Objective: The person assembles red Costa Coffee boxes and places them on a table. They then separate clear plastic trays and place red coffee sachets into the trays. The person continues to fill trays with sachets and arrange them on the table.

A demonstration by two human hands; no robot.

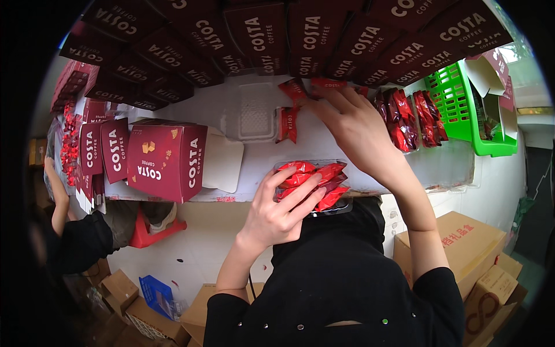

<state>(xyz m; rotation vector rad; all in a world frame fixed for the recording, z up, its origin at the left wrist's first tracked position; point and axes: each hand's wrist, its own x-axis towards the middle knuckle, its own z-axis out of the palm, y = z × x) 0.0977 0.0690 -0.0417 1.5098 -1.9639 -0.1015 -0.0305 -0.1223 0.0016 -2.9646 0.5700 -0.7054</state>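
Note:
At the table's near edge, my left hand (274,215) lies over a clear plastic tray (346,205) and grips it, fingers spread across the shiny red packets (328,171) inside. My right hand (359,128) reaches to the far side of the table. Its stretched fingers are over a few loose red packets (328,83), and whether they pinch one is hidden. Close to its fingertips stands another red packet (287,124). Left of that lies a second clear tray (256,120).
Stacked maroon boxes (257,34) wall off the back. An open maroon carton (165,159) sits left. Filled packet trays (399,118) and a green basket (471,110) stand right. Cardboard boxes (457,246) are below right. Another person's arm (58,194) shows far left, near a red stool (151,231).

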